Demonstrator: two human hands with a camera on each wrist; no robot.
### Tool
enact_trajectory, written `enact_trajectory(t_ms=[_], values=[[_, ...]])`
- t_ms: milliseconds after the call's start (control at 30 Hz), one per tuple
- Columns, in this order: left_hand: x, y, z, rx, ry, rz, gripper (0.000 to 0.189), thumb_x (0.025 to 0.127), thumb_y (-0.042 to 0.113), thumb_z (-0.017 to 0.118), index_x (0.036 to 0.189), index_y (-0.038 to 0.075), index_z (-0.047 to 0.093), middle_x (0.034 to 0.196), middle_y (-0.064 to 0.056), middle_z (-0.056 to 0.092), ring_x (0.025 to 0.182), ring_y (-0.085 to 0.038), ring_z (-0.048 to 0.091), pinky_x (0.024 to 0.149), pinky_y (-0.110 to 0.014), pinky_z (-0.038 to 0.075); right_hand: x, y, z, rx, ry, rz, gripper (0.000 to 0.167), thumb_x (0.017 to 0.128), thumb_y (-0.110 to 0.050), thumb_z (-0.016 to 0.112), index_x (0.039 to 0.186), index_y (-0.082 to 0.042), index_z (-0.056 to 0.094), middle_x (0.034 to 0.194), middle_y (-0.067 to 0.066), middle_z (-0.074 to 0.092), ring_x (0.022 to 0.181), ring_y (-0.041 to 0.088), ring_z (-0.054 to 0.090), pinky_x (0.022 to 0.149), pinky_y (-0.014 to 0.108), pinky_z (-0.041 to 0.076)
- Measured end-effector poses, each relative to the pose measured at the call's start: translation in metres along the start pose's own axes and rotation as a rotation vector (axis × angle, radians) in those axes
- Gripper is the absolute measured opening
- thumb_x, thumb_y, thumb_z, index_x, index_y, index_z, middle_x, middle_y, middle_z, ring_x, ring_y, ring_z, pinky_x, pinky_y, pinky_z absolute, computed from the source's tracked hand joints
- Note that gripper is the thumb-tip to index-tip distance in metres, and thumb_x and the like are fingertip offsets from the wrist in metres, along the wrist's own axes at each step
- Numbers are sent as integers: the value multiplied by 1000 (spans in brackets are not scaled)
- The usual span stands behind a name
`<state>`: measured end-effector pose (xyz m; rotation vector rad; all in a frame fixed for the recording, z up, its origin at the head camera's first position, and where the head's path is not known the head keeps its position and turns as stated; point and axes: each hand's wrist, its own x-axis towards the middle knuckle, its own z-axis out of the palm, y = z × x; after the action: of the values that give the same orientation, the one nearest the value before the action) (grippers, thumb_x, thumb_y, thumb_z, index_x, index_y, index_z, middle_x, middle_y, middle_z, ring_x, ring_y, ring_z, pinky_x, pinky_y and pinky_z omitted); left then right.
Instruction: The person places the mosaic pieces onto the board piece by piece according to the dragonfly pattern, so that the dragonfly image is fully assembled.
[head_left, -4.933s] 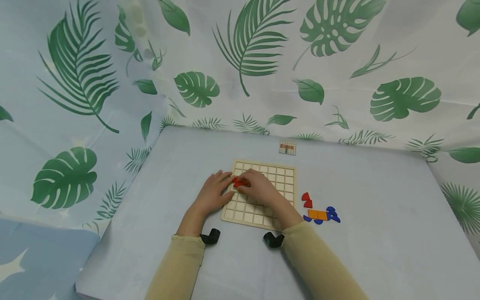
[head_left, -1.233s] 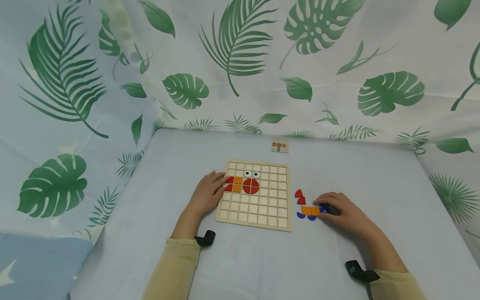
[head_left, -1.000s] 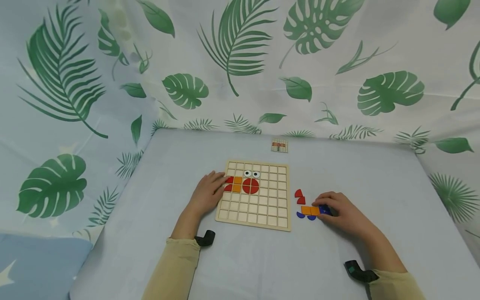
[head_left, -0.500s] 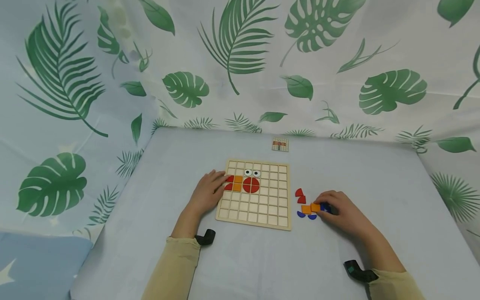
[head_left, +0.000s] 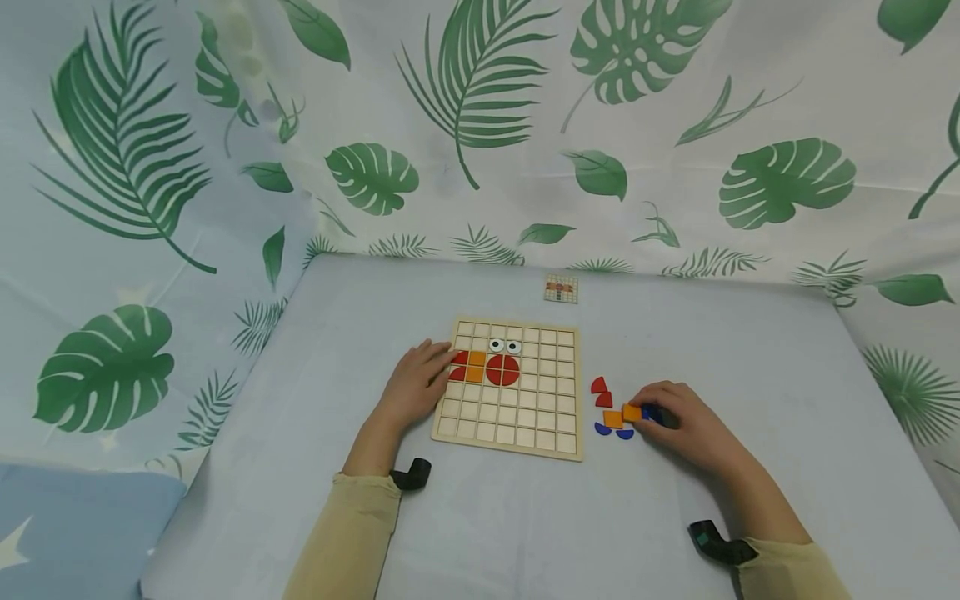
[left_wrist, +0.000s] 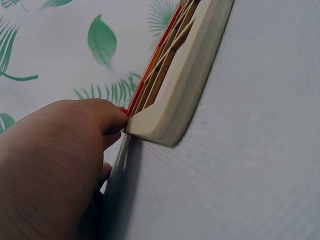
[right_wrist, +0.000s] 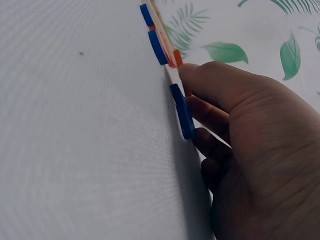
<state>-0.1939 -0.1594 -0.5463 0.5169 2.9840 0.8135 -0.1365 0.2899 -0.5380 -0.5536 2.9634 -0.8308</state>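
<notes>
My left hand (head_left: 412, 387) rests at the left edge of the wooden grid board (head_left: 527, 421), fingers relaxed against the rim. In the left wrist view the thumb touches near the board's corner (left_wrist: 150, 127). Set into the board are a red circle (head_left: 502, 370) made of quarter tiles, two eye tiles (head_left: 505, 346), orange squares (head_left: 476, 367) and red tiles (head_left: 457, 373). Right of the board, my right hand (head_left: 686, 425) pinches an orange square tile (head_left: 632, 412), tilted up from its neighbour, another orange square (head_left: 612, 419). Blue tiles (right_wrist: 182, 112) lie beneath its fingers, partly hidden.
Two red quarter tiles (head_left: 603, 400) and two blue rounded tiles (head_left: 625, 434) lie beside the board. A small pattern card (head_left: 561, 288) lies behind it. Leaf-printed cloth (head_left: 510, 192) walls the back and left of the pale table (head_left: 480, 533).
The right hand moved from the board to the loose tiles on the right and took hold of an orange square, lifting it slightly. Red and orange tiles show on the board's left; the left hand stays.
</notes>
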Motion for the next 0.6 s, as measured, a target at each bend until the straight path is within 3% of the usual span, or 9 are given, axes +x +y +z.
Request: enact_trajectory(t_ms=[600], values=[[0, 0, 0, 5, -7, 6, 43, 104, 27, 46, 147, 22, 49, 155, 0, 44, 150, -30, 27, 126, -49, 18, 0, 0, -2, 60, 7, 18, 27, 90, -27, 73, 116, -29, 66, 121, -1, 63, 113, 18, 49, 94, 23, 43]])
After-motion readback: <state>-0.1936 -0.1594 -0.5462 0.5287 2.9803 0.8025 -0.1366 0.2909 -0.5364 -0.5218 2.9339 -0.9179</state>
